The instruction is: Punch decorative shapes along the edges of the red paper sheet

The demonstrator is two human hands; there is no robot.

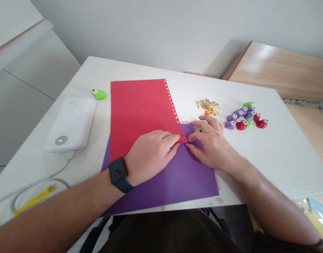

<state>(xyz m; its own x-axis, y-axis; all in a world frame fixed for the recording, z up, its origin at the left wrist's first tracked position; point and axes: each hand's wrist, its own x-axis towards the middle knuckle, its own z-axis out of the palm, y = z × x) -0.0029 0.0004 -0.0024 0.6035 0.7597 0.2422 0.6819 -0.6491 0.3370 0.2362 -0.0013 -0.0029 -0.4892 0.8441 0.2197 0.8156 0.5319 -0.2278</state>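
Observation:
A red paper sheet lies on a purple sheet on the white table. Small shapes are punched out all along the red sheet's right edge. My left hand, with a black watch on its wrist, rests on the red sheet, fingers together pressing its lower right corner. My right hand is curled around a small green punch right at that corner; most of the punch is hidden under the fingers.
Several small purple, red and green punches cluster at the right, beside a pile of coloured paper bits. A lone green punch and a white device with a cable sit at the left. A wooden surface lies beyond.

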